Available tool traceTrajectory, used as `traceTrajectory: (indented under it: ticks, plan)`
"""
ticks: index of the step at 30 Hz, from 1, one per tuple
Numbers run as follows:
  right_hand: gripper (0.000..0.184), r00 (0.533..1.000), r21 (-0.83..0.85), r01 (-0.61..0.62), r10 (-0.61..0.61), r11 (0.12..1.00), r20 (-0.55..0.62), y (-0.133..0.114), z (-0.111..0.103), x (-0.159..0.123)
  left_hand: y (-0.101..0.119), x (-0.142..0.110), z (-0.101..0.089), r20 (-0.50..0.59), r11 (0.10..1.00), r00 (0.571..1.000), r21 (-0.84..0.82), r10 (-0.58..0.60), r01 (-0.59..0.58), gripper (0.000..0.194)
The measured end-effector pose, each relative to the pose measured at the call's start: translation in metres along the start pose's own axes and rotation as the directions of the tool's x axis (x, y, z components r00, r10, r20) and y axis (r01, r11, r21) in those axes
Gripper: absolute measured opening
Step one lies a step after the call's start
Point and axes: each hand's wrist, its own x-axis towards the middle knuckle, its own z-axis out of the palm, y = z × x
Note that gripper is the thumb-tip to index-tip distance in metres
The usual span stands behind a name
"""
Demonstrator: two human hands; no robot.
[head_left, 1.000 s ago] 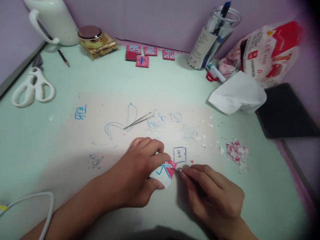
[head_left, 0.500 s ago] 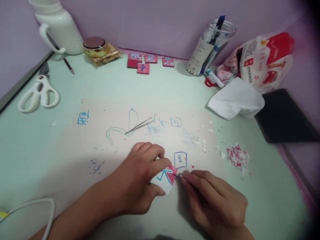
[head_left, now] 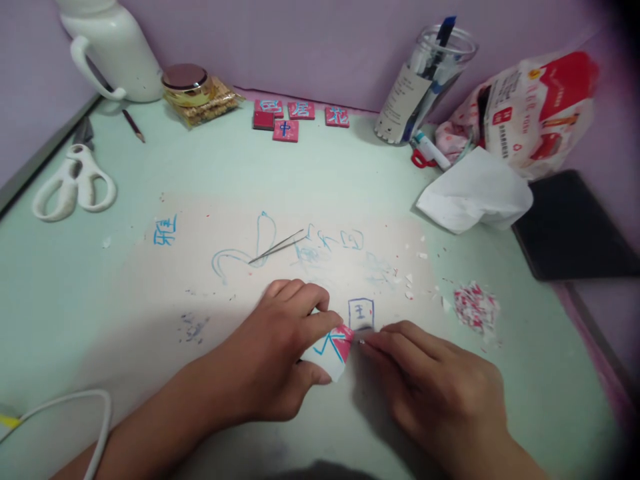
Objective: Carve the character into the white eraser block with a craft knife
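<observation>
Jug cut off above, tool partly hidden

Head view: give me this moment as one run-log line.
left hand: holding white piece | right hand: gripping thin tool at the piece's pink part | tweezers: lying on tabletop, untouched

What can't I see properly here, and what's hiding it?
All in the head view:
- Tool: mostly covered by the right hand.
- Piece: its left part is behind the left hand.
- Jug: top cut off by the upper edge.
- Cable: both ends run out of the picture.
- Label: print too small and blurred.
</observation>
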Motion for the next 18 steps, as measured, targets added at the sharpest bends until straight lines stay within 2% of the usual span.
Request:
traceTrajectory:
  ticks: [3, 8, 18]
  plan:
    - [0.019, 0.998, 0.074, -0.009, 0.005, 0.997, 0.057, 0.005, -0.001, 0.003, 0.000, 0.001, 0.000, 0.002, 1.000, 1.000, 0.005, -0.004, 0.004, 0.029]
    - [0.015, 0.980, 0.231, -0.123, 0.083, 0.965, 0.178, 0.013, 0.001, 0.005, 0.000, 0.001, 0.001, -0.001, 1.000, 1.000, -0.002, -0.006, 0.006, 0.030]
    - [0.011, 0.938, 0.245, -0.259, 0.183, 0.934, 0.293, 0.016, -0.001, 0.019, -0.002, 0.001, 0.005, -0.036, 1.000, 0.999, 0.012, 0.002, -0.002, 0.035]
